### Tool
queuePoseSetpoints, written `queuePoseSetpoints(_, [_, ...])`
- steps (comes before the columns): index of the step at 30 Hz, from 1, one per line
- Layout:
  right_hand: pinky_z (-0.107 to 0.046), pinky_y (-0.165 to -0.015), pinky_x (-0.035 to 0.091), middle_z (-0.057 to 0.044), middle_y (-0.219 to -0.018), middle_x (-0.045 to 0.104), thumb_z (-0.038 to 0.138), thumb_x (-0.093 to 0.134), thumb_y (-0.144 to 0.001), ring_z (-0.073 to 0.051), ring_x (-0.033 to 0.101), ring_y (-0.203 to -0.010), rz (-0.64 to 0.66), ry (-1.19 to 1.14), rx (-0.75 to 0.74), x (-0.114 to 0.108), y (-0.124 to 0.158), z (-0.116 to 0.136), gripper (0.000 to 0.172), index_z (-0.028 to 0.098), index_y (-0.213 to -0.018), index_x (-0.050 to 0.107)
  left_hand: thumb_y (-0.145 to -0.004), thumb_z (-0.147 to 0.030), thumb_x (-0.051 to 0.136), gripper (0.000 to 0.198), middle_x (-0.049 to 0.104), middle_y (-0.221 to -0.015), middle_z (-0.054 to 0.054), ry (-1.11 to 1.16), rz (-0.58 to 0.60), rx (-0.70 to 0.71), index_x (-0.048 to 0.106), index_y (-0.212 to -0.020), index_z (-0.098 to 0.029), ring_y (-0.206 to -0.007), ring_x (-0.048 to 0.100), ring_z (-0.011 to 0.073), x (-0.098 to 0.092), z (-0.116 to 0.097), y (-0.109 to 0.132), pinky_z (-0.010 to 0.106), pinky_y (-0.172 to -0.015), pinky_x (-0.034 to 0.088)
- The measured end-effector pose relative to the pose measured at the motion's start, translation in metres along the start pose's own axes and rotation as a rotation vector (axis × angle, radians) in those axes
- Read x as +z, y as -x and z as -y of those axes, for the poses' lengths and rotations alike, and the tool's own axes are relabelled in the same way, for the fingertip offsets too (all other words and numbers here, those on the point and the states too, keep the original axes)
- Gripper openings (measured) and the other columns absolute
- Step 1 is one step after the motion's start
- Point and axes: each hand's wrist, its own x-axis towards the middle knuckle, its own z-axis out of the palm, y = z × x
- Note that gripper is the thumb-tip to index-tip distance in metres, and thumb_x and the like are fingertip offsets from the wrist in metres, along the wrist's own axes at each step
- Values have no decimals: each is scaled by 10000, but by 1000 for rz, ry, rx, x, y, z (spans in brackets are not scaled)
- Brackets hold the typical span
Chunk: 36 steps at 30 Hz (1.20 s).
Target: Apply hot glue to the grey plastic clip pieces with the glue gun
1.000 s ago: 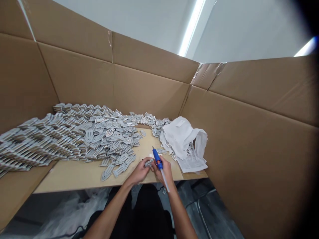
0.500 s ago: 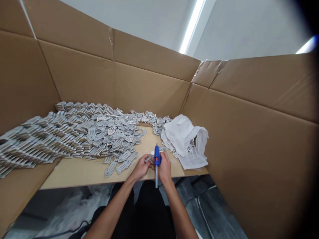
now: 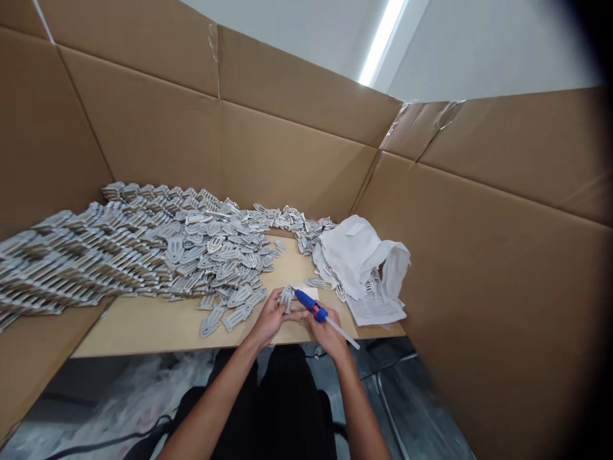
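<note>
inside cardboard walls [image 3: 297,156], open tabletop [image 3: 148,326] runs along the front edge [image 3: 167,349] and back between heaped grey pieces [image 3: 230,252] and white wrapping [image 3: 352,255], and near that edge the left hand [image 3: 269,318] pinches one slotted piece [image 3: 287,297] while the right hand [image 3: 328,329] grips a blue glue gun [image 3: 310,304], its nozzle [image 3: 294,290] just beside the piece.

Remotely, I see brown cardboard walls [image 3: 297,163] left, far and right, a glowing white strip light [image 3: 383,41] beyond, crumpled white sheeting [image 3: 350,252] at right, a black cable [image 3: 110,441] near left.
</note>
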Motion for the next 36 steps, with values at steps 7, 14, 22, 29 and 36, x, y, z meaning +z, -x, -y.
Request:
queuePoseSetpoints(7, [-253,-597,447,-35,-756,691,514,627,-967,-175,562,-635,79,51,-14,5,4,-12,367,166,-916,734,-784,-325,731,533,706,-1142,93,-25,-58,11,532,-1266,-218,-1026,719,238,-5,10,-3,443,-938,605])
queuePoseSetpoints(14, [-277,-652,488,-58,-822,736,499,619,-972,-202,606,-695,89,73,-12,6,1,-7,363,164,-986,757,-817,-325,708,530,710,-1121,90,-55,-31,16,519,-1302,-223,-1030,721,231,-8,13,-3,448,-985,578])
queuePoseSetpoints(22, [-275,-666,498,-52,-846,754,482,634,-979,-206,646,-706,96,94,-8,8,1,-6,325,185,-993,762,-840,-292,669,503,720,-1142,93,-111,-42,34,530,-1320,-236,-1046,720,234,-11,14,-2,432,-978,579])
queuePoseSetpoints(29, [-295,-686,511,-48,-860,760,495,628,-991,-220,677,-731,111,124,7,9,2,-7,331,199,-1030,770,-835,-275,651,532,707,-1150,93,-113,-40,32,508,-1343,-221,-1044,711,225,-10,15,-2,394,-946,578])
queuePoseSetpoints(36, [-305,-716,510,-58,-896,768,498,646,-992,-240,700,-769,126,147,23,8,2,14,312,211,-1035,759,-916,-279,589,459,690,-1258,115,-340,-35,152,522,-1365,-209,-1180,661,245,-8,7,1,399,-1048,503])
